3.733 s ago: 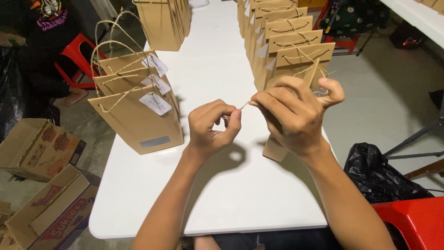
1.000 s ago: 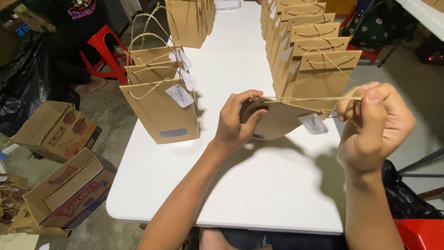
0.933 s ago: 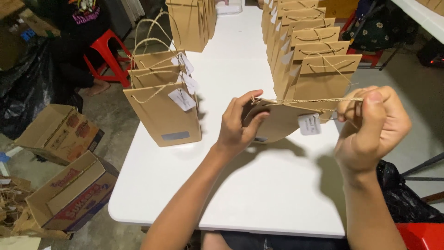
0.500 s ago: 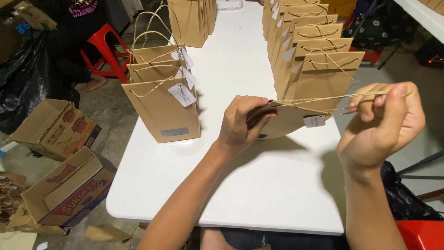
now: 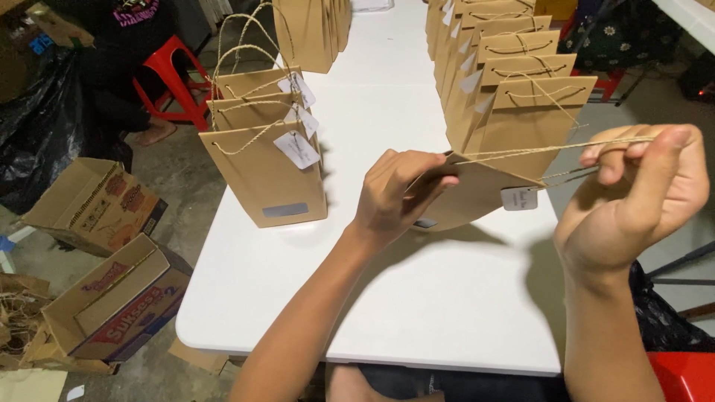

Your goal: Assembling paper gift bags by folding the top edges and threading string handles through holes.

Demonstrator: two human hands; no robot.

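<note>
White table [image 5: 387, 298] carries rows of finished tagged bags [image 5: 262, 173] beyond both hands; left hand [image 5: 391, 195] grips the flat paper bag [image 5: 477, 195] just beside it, right hand [image 5: 633, 201] pinches its twine [image 5: 544, 151] taut, so this handle looks threaded but unfinished.

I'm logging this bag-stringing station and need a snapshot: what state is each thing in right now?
Left hand: gripping the flat bag's edge.
Right hand: fingers pinching the twine, raised.
Flat paper bag: folded flat, lifted off the table.
Twine: pulled taut between bag and right hand.
White tag: hanging from the twine.
Bags at left: upright, tagged.
Row of bags at right: leaning together.
Cardboard boxes: open, on the floor.
</note>
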